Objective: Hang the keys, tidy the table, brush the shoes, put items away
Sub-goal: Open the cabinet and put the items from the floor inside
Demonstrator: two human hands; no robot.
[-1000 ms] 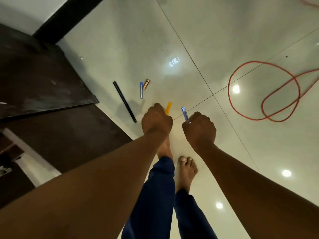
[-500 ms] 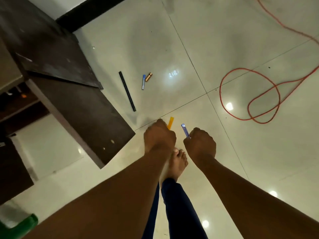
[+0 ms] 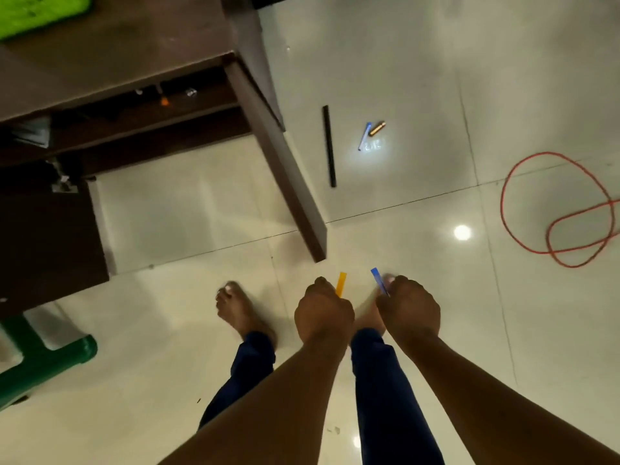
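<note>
My left hand (image 3: 323,312) is curled round a thin yellow stick-like item (image 3: 341,283) whose end pokes out past the knuckles. My right hand (image 3: 407,308) grips a thin blue one (image 3: 378,280) the same way. Both hands hang side by side above my bare feet on the pale tiled floor. On the floor farther ahead lie a long black stick (image 3: 329,146), a small blue pen (image 3: 364,135) and a short orange-brown cylinder (image 3: 377,128). The dark wooden table (image 3: 110,55) stands at the upper left.
A red cord (image 3: 557,209) lies looped on the floor at the right. The table's lower shelf (image 3: 144,109) holds small dim items. A bright green object (image 3: 40,15) lies on the tabletop's far corner. A green plastic stool leg (image 3: 43,360) is at the lower left.
I have stepped and turned left toward the table, so it now fills the upper left. The floor items have shifted right. Both hands keep their grip on the sticks.
</note>
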